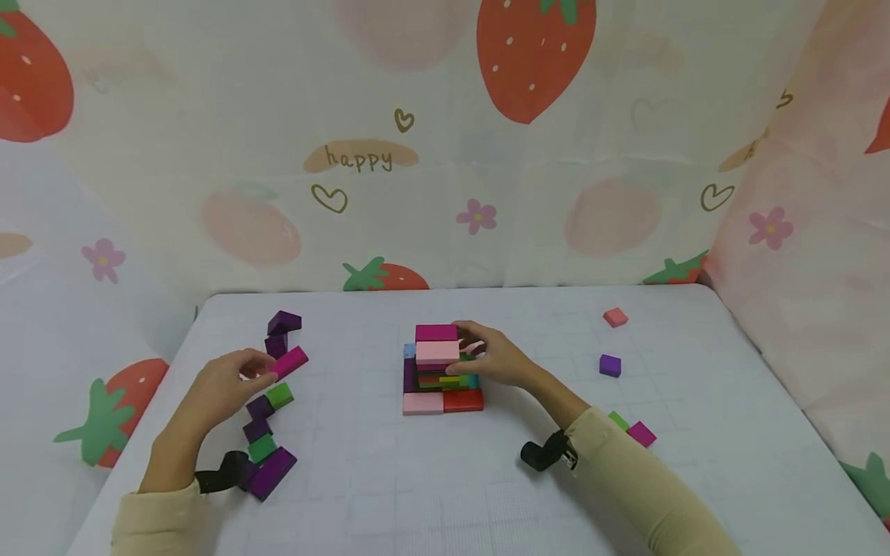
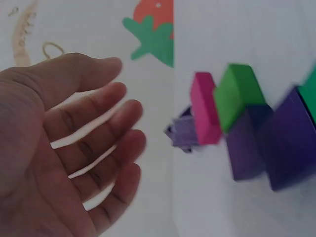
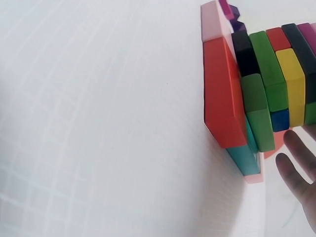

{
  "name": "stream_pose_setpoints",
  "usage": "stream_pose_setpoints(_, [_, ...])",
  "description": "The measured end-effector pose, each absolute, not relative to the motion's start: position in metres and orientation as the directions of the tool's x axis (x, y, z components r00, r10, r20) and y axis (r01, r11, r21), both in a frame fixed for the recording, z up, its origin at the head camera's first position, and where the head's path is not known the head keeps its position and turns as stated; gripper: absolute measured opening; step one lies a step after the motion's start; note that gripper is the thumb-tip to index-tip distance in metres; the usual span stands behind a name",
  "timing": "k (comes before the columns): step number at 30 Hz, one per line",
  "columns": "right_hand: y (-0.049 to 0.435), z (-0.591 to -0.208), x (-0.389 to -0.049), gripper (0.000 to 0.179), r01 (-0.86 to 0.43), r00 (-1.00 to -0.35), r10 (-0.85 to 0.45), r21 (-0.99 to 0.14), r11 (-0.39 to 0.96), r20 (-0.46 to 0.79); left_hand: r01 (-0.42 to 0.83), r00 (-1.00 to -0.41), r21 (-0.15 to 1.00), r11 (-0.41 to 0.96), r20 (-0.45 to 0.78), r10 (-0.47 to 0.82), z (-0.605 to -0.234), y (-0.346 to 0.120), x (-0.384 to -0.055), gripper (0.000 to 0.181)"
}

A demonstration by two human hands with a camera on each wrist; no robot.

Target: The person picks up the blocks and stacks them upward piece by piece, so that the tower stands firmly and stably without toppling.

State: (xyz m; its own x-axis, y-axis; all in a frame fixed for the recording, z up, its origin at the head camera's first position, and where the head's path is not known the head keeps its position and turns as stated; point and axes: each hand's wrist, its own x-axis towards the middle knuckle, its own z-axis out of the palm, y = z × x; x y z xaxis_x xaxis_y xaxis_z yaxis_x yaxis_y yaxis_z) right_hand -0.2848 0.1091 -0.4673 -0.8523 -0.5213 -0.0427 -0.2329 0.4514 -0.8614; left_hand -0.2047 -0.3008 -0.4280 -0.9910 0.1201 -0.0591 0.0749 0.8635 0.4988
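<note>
A stack of colored wooden blocks (image 1: pixel 436 354) stands mid-table, with a magenta block on top and a pink one at the front below it. My right hand (image 1: pixel 497 357) is at its upper right side, thumb at the front and index finger toward the back, holding the stack. In the right wrist view, other fingers (image 3: pixel 295 173) hang beside the layers; the top is cut off. My left hand (image 1: pixel 225 382) hovers by a magenta block (image 1: pixel 290 361) in the left row. The left wrist view shows its fingers (image 2: pixel 106 126) relaxed and apart from that block.
Purple blocks (image 1: pixel 285 321) lie at the row's far end; green and purple blocks (image 1: pixel 262 448) lie nearer. At right are a coral block (image 1: pixel 615 317), a purple block (image 1: pixel 609 365) and a magenta block (image 1: pixel 642 434) beside a green one. A patterned cloth (image 1: pixel 528 170) hangs behind the table.
</note>
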Motion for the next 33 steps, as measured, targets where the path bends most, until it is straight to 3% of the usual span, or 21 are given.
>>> stream_pose_setpoints(8, [0.109, -0.469, -0.285, 0.073, -0.223, -0.852, -0.52, -0.865, 0.45, -0.051, -0.066, -0.955, 0.438, 0.896, -0.288, 0.07, -0.449, -0.326, -0.209, 0.044])
stream_pose_setpoints(23, [0.11, -0.465, -0.284, 0.072, -0.253, -0.841, -0.541, -0.865, 0.434, -0.025, -0.081, -0.938, 0.395, 0.915, -0.34, 0.064, -0.453, -0.324, -0.211, 0.052])
stream_pose_setpoints(33, [0.108, -0.463, -0.286, 0.076, -0.243, -0.842, -0.539, -0.877, 0.414, -0.021, -0.057, -0.945, 0.379, 0.924, -0.32, 0.073, -0.453, -0.321, -0.212, 0.044])
